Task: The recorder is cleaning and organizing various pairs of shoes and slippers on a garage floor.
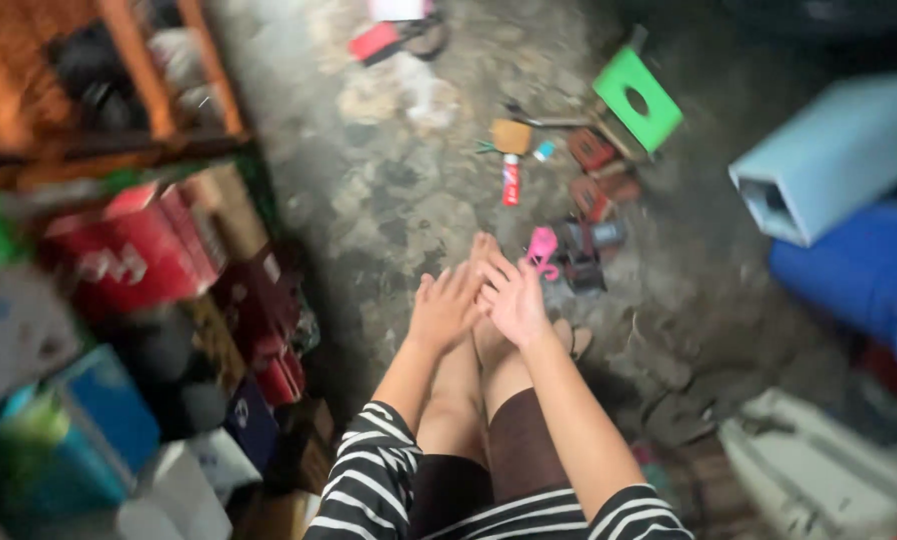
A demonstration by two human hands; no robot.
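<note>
Head view, looking down past the person's striped sleeves (369,470) and bare legs (479,400) to a rough concrete floor (389,200).

Nearest the camera, both forearms extend forward over the shins. The left hand (444,305) is open, fingers straight and close together, palm down, holding nothing. The right hand (514,298) is likewise open with fingers slightly spread, empty, touching the left hand along its inner edge. Both hands rest over the feet (484,250), whose toes show just beyond the fingertips. Part of a sandal (579,342) shows just right of the right wrist.

Just beyond the right hand, a pink plastic object (542,250) lies on the floor, close to the fingertips but not touched; its exact kind cannot be told. Beside it to the right sits a dark grey tool-like object (584,255), blurred.

Further out lie small reddish-brown boxes (594,170), a red and white tube (511,180), a tan cardboard piece (512,136) and a green square panel with a round hole (637,98).

Along the floor's left edge stand red boxes (139,250) and stacked packages, with a wooden shelf frame (139,70) beyond them. At the right edge lie a light blue rectangular box (839,150) and a blue container (859,265).
</note>
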